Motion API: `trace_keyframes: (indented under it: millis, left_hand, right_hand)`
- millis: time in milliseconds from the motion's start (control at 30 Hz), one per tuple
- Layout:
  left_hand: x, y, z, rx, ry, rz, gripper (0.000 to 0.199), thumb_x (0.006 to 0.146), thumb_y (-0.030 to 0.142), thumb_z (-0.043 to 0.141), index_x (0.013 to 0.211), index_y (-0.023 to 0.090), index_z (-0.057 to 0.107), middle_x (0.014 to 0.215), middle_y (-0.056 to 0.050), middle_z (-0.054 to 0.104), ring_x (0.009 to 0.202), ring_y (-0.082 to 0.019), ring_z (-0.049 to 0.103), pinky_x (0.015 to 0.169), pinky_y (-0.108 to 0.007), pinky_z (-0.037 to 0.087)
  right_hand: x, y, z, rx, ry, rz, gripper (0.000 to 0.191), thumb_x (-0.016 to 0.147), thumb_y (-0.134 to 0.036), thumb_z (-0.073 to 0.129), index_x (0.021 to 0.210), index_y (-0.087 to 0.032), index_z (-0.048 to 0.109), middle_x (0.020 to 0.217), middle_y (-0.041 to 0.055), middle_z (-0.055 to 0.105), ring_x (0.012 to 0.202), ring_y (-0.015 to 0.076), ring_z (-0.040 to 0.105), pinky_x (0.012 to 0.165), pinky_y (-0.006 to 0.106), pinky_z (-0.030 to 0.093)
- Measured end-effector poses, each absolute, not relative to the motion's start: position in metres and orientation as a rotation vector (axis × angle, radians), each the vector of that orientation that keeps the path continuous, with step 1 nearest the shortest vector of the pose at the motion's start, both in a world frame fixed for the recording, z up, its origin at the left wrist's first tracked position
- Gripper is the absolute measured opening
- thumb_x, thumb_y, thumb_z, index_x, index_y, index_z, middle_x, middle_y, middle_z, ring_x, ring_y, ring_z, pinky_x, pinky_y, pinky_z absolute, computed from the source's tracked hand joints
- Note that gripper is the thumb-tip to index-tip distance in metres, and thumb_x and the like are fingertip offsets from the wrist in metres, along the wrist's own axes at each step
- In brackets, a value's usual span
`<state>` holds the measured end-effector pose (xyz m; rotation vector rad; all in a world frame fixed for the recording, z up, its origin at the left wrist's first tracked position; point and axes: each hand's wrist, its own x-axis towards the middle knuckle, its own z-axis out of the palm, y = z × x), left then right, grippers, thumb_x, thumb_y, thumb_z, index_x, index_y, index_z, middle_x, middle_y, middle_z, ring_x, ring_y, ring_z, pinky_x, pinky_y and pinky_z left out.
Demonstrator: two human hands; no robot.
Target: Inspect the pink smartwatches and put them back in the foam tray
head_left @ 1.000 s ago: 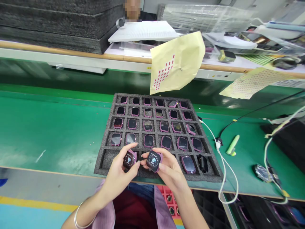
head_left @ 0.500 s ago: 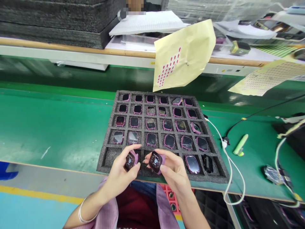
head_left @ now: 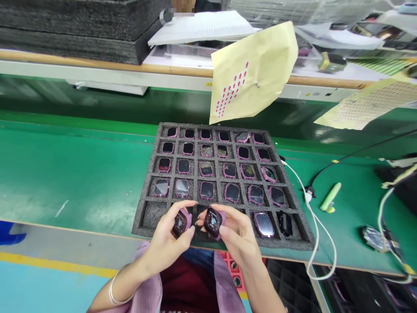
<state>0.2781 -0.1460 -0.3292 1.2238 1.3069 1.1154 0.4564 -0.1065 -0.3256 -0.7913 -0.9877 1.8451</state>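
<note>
Across the green table (head_left: 81,174), over a foam tray's (head_left: 140,213) near row, left hand (head_left: 167,235) and right hand (head_left: 241,234) are each pinching a lit watch (head_left: 213,222), seemingly comparing screens, next needing steady grips.

- The left hand (head_left: 165,237) has been brought slightly nearer the right hand (head_left: 239,234), and the gap between them has been narrowed.
- The watch held in the left hand (head_left: 180,224) has been turned a little; its lit dial is seen less clearly than a second ago.
- The watch held in the right hand (head_left: 213,222) has been tilted, and more of its purple side is shown.
- By a shifted view, more of the blue object (head_left: 11,234) at the left edge has been revealed.
</note>
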Motion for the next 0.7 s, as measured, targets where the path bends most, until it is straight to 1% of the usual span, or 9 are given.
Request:
trace_keyframes:
  millis: [67, 200, 267, 333, 500, 600, 667, 700]
  left_hand:
    - [0.2781, -0.1454, -0.3296, 1.175, 1.309, 1.136, 0.044, 0.08, 0.021, 0.06, 0.123, 0.024, 0.052, 0.085, -0.001, 0.055, 0.069, -0.015, 0.052, 0.066, -0.025, 0.045]
    - [0.278, -0.1441, -0.3299, 1.119, 1.289, 1.122, 0.043, 0.078, 0.022, 0.061, 0.12, 0.024, 0.055, 0.083, -0.001, 0.055, 0.06, -0.013, 0.05, 0.054, -0.022, 0.042]
    - [0.2779, -0.1433, -0.3285, 1.103, 1.289, 1.118, 0.042, 0.079, 0.022, 0.061, 0.121, 0.024, 0.055, 0.082, -0.001, 0.055, 0.057, -0.012, 0.048, 0.051, -0.021, 0.042]
    - [0.2779, -0.1427, -0.3266, 1.09, 1.283, 1.124, 0.044, 0.079, 0.023, 0.061, 0.122, 0.023, 0.053, 0.081, -0.001, 0.054, 0.056, -0.012, 0.048, 0.049, -0.021, 0.041]
    - [0.2784, -0.1432, -0.3238, 1.083, 1.272, 1.129, 0.04, 0.079, 0.022, 0.061, 0.119, 0.023, 0.054, 0.079, -0.001, 0.053, 0.053, -0.01, 0.046, 0.046, -0.02, 0.04]
    - [0.2787, -0.1462, -0.3231, 1.092, 1.264, 1.15, 0.04, 0.08, 0.021, 0.06, 0.12, 0.021, 0.053, 0.08, -0.001, 0.053, 0.051, -0.009, 0.044, 0.044, -0.019, 0.039]
    - [0.2784, -0.1495, -0.3226, 1.116, 1.274, 1.16, 0.036, 0.08, 0.02, 0.059, 0.116, 0.02, 0.054, 0.079, 0.0, 0.053, 0.049, -0.007, 0.042, 0.042, -0.018, 0.037]
    - [0.2781, -0.1514, -0.3223, 1.127, 1.291, 1.173, 0.034, 0.08, 0.02, 0.059, 0.114, 0.019, 0.055, 0.078, 0.0, 0.053, 0.048, -0.007, 0.042, 0.041, -0.018, 0.036]
  right_hand:
    - [0.4564, -0.1059, -0.3258, -0.763, -0.985, 1.856, 0.034, 0.077, -0.033, 0.073, 0.109, -0.022, 0.066, 0.094, 0.0107, 0.072, 0.083, 0.0293, 0.07, 0.079, 0.044, 0.054]
    - [0.4563, -0.1041, -0.3273, -0.733, -0.975, 1.858, 0.032, 0.079, -0.03, 0.072, 0.109, -0.022, 0.066, 0.093, 0.0101, 0.072, 0.084, 0.029, 0.07, 0.082, 0.046, 0.052]
    - [0.4563, -0.1033, -0.328, -0.731, -0.977, 1.859, 0.033, 0.078, -0.03, 0.072, 0.109, -0.022, 0.066, 0.093, 0.0103, 0.072, 0.084, 0.0291, 0.07, 0.082, 0.045, 0.053]
    - [0.4566, -0.1028, -0.3284, -0.722, -0.976, 1.865, 0.033, 0.078, -0.031, 0.072, 0.11, -0.022, 0.066, 0.094, 0.0107, 0.072, 0.084, 0.0293, 0.069, 0.079, 0.044, 0.054]
    - [0.4575, -0.103, -0.3272, -0.717, -0.975, 1.86, 0.032, 0.078, -0.029, 0.072, 0.109, -0.023, 0.067, 0.092, 0.0095, 0.072, 0.082, 0.0276, 0.07, 0.08, 0.042, 0.053]
    - [0.4584, -0.105, -0.3247, -0.717, -0.974, 1.852, 0.033, 0.077, -0.031, 0.074, 0.108, -0.022, 0.067, 0.092, 0.0103, 0.072, 0.081, 0.0288, 0.07, 0.078, 0.044, 0.053]
    - [0.4593, -0.1072, -0.322, -0.694, -0.966, 1.849, 0.032, 0.077, -0.03, 0.073, 0.108, -0.022, 0.067, 0.094, 0.0104, 0.072, 0.083, 0.0285, 0.069, 0.079, 0.044, 0.053]
    - [0.4598, -0.1085, -0.3205, -0.674, -0.961, 1.85, 0.032, 0.078, -0.029, 0.073, 0.109, -0.023, 0.067, 0.096, 0.0104, 0.072, 0.085, 0.0281, 0.069, 0.078, 0.042, 0.053]
